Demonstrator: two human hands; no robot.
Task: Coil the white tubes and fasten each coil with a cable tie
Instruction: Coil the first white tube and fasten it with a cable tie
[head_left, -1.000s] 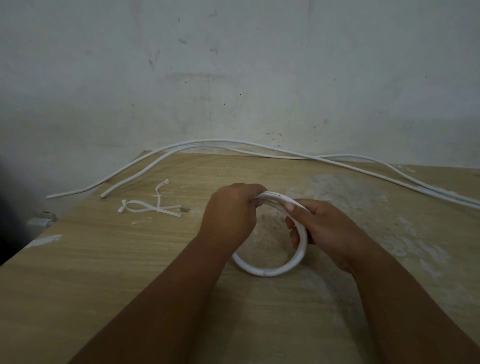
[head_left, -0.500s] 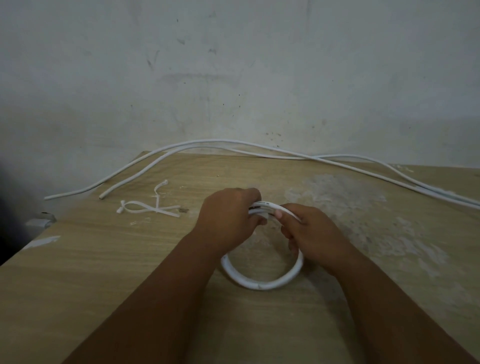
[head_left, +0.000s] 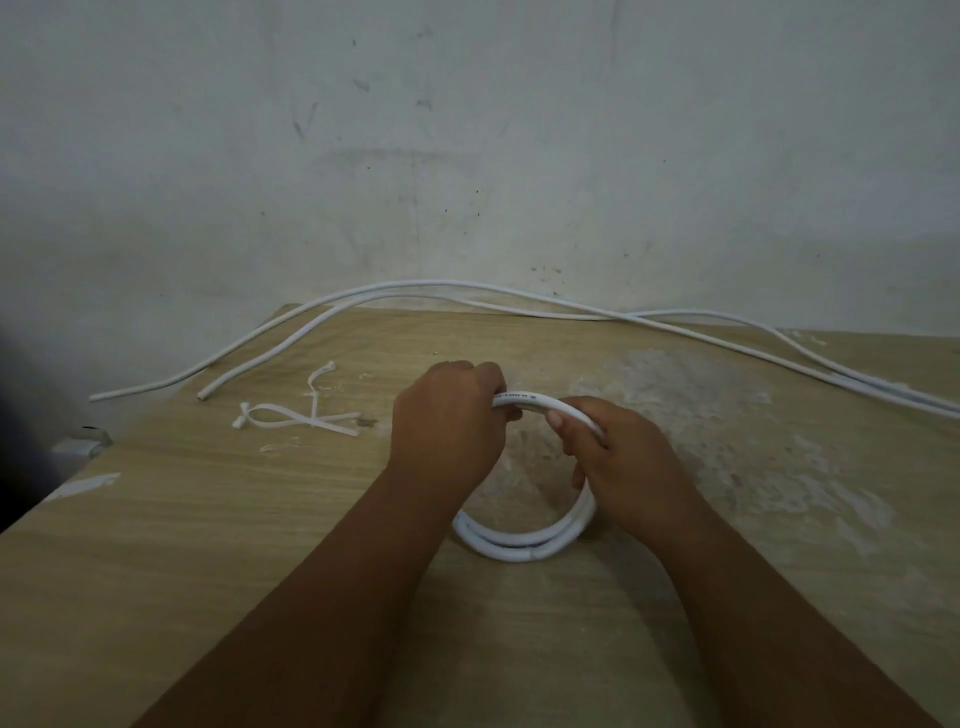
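The left hand (head_left: 447, 421) is closed over the top of the coil (head_left: 519, 545), and the right hand (head_left: 623, 462) is pinched on its upper right arc. Compared with a second ago, the hands have been drawn closer together and the coil has been tightened into two stacked turns, stood on edge on the tabletop (head_left: 260, 519). It is judged ready for fastening. One coil is counted; two or three loose tubes (head_left: 467, 288) are seen along the far edge, their number hard to tell. Two ties (head_left: 301, 418) are crossed at the left.
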